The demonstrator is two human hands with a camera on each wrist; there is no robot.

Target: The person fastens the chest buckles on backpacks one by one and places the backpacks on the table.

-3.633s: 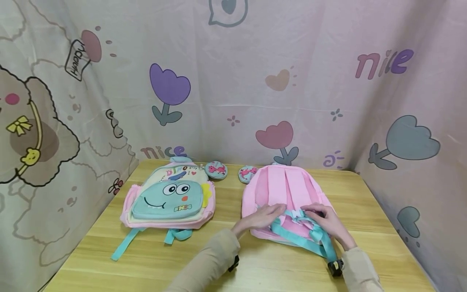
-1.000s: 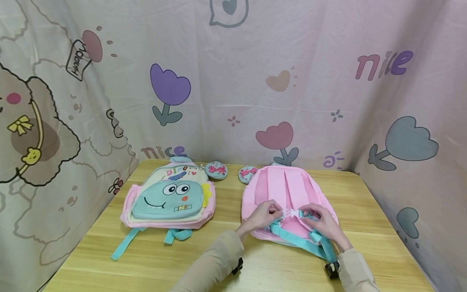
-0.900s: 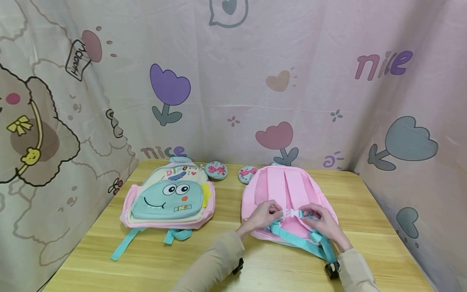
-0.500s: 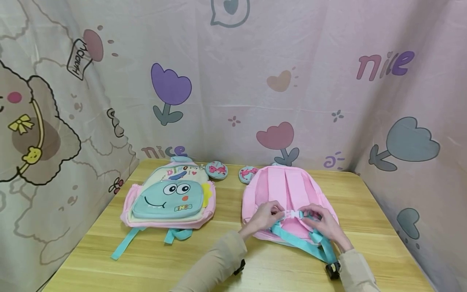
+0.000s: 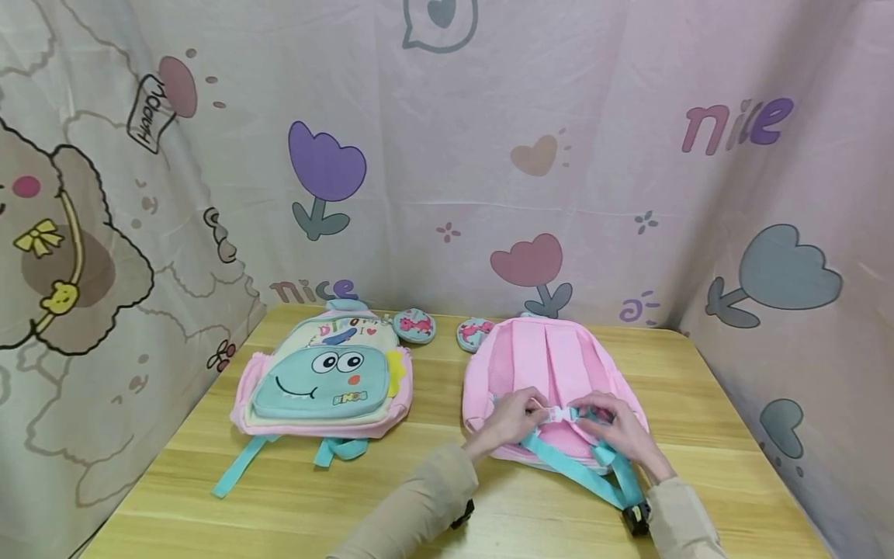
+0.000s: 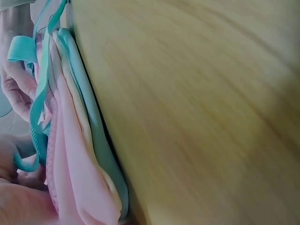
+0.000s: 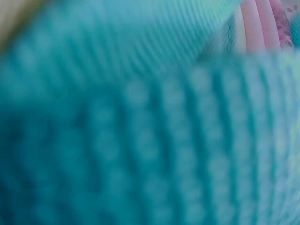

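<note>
A pink child's backpack (image 5: 534, 345) lies back-side up at the table's right, its two shoulder straps facing me. Over its lower part a pale side-release buckle (image 5: 561, 414) spans between my hands; whether its halves are locked together I cannot tell. My left hand (image 5: 513, 419) pinches the buckle's left end. On the other side my right hand (image 5: 618, 423) pinches the turquoise strap (image 5: 574, 414) at the right end. A loose turquoise webbing strap (image 5: 576, 472) hangs below; in the right wrist view turquoise webbing (image 7: 187, 140) covers nearly everything.
Another backpack with a dinosaur face (image 5: 321, 380) lies front-side up on the left, turquoise straps trailing toward me. Two round pouches, one left (image 5: 414, 326) and one right (image 5: 473, 334), lie between the bags. A printed curtain (image 5: 433, 155) stands behind the wooden table (image 5: 419, 512).
Several seconds ago my left fingers lay straighter over the strap; now they pinch the buckle's end. In the last second both hands kept their grip, and the left shifted slightly right and the buckle lower.
</note>
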